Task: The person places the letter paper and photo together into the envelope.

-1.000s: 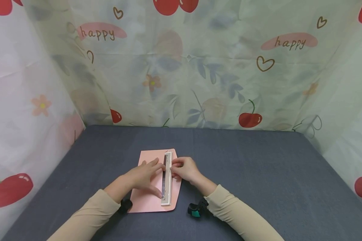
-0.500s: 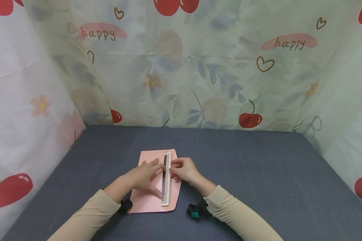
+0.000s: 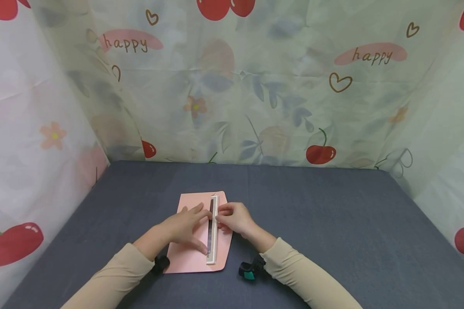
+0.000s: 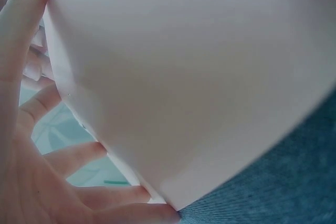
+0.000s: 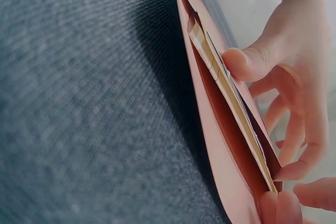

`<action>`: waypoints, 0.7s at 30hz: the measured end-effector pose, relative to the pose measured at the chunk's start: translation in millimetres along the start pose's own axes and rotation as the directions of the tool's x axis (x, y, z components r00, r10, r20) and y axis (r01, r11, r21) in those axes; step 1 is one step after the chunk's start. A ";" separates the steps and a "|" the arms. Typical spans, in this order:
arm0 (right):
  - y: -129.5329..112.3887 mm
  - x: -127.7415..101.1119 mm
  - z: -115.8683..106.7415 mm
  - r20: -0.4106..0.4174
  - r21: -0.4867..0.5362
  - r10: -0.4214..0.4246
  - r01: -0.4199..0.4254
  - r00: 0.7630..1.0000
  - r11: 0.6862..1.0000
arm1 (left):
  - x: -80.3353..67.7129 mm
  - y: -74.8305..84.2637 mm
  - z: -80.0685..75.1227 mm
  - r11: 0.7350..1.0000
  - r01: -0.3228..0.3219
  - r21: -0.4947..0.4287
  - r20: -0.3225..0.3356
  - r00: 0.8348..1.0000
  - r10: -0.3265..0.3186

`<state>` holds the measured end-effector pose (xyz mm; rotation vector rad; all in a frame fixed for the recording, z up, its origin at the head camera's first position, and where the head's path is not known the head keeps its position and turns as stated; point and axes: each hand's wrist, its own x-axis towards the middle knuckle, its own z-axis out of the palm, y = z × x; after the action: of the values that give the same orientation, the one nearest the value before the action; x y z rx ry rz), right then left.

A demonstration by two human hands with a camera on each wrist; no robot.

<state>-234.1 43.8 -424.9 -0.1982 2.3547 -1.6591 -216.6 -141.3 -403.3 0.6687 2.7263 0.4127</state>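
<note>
A pink envelope (image 3: 183, 259) lies on the dark cloth with its opening and flap toward the right. From it sticks a strip of a white folded card (image 3: 212, 244), with a dark band along the envelope's opening. My left hand (image 3: 183, 225) rests on the envelope, fingers spread, thumb and forefinger at the opening's edge. My right hand (image 3: 237, 219) pinches the card's outer edge between thumb and fingers. In the right wrist view, cream layers of the card (image 5: 231, 95) show between the envelope's parted sides. The left wrist view is mostly filled by the envelope's pale face (image 4: 184, 87).
A dark grey cloth (image 3: 313, 223) covers the table. Patterned curtains (image 3: 232, 98) with cherries and "happy" lettering stand behind and at both sides. A black wrist device (image 3: 249, 271) with a green patch hangs under the right sleeve, another black one (image 3: 161, 263) under the left.
My right hand has shifted slightly left, and the strip of card outside the envelope has become narrower. My left hand and the envelope have stayed in place.
</note>
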 end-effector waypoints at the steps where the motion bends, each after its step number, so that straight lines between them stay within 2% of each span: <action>1: 0.0 -0.1 0.1 0.001 0.001 -0.001 0.001 1.000 1.000 | 0.0 -0.1 0.1 1.000 -0.002 0.000 -0.002 1.000 0.002; 21: 1.3 1.4 3.4 0.035 0.022 -0.007 0.006 0.999 1.000 | 0.3 -2.0 0.7 1.000 -0.009 0.006 0.002 1.000 0.009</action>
<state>-234.5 40.8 -427.4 -0.2287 2.3117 -1.6695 -217.5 -142.7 -404.7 0.6823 2.7251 0.4053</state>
